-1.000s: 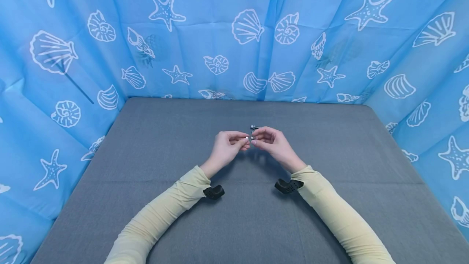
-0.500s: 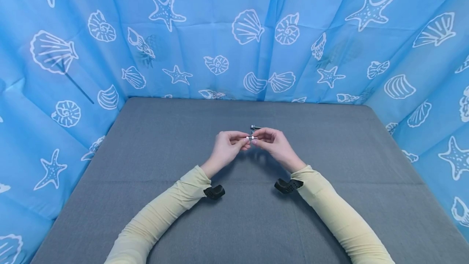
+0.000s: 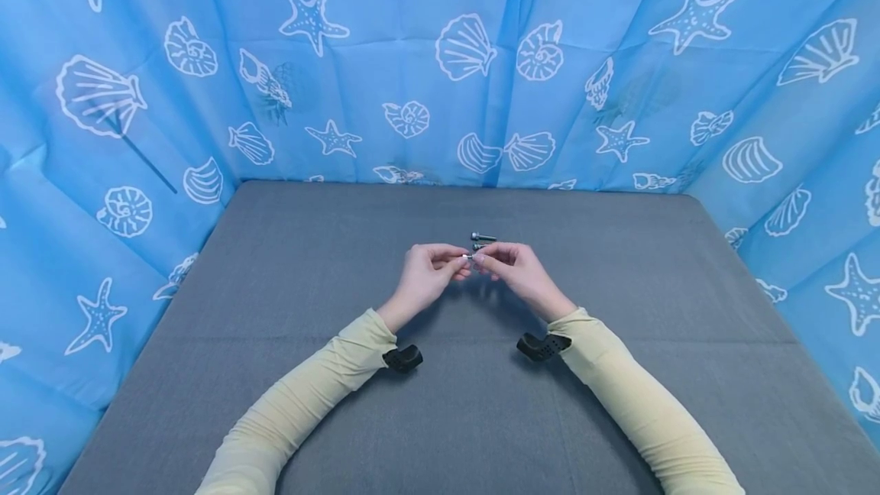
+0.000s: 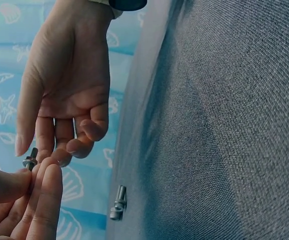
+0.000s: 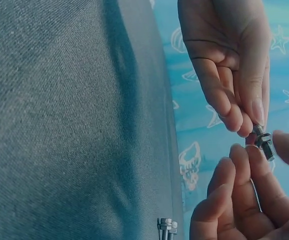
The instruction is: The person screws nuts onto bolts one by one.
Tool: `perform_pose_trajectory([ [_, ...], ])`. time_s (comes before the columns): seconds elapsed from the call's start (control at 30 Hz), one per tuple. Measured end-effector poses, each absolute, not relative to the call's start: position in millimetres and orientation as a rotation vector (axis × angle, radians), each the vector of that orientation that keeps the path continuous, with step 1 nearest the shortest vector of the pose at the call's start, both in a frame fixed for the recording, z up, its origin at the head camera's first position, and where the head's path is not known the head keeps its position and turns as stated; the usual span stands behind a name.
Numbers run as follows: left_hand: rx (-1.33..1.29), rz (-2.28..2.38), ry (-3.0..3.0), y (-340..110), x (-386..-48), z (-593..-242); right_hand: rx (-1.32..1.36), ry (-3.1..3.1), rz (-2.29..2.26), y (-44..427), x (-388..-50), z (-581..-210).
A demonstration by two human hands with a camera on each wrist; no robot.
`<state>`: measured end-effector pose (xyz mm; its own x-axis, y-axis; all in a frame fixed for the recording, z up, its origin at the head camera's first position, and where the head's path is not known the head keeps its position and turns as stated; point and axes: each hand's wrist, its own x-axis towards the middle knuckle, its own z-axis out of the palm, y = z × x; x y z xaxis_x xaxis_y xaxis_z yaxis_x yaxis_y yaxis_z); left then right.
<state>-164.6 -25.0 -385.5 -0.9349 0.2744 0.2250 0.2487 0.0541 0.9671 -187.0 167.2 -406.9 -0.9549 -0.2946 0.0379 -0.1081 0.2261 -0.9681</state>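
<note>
My left hand (image 3: 428, 275) pinches a small metal bolt (image 5: 268, 150) between thumb and fingers, its threaded end pointing towards my right hand (image 3: 517, 275). A nut (image 5: 262, 138) sits partway along the thread, also visible in the left wrist view as a nut (image 4: 29, 162). The right hand's thumb stands slightly apart from the bolt. Its fingers are loosely bent around the threaded end, with the index fingertip close to the nut; whether it touches cannot be told. The bolt's other end is hidden in my left fingers.
More metal bolts lie on the grey cloth-covered table (image 3: 330, 273) just beyond the hands: one bolt (image 3: 483, 237) in full sight and another bolt (image 3: 479, 247) partly behind the right fingers. A blue shell-print curtain (image 3: 385, 59) encloses the table's back and sides.
The right fingers have shifted slightly down and towards me, uncovering more of the bolts on the table. The left hand keeps its pinch in nearly the same place.
</note>
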Motion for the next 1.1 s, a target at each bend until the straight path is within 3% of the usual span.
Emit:
perform_pose_trajectory([
  [0.57,0.564,2.089,2.23,-24,-168,-386,-0.383,2.314,-1.843,168,-189,-405],
  [0.83,0.541,2.108,2.23,-22,-184,-413,-0.374,2.368,-1.789,168,-189,-404],
  [1.1,0.558,2.123,2.247,-22,-185,-418,-0.38,2.332,-1.814,167,-189,-405],
])
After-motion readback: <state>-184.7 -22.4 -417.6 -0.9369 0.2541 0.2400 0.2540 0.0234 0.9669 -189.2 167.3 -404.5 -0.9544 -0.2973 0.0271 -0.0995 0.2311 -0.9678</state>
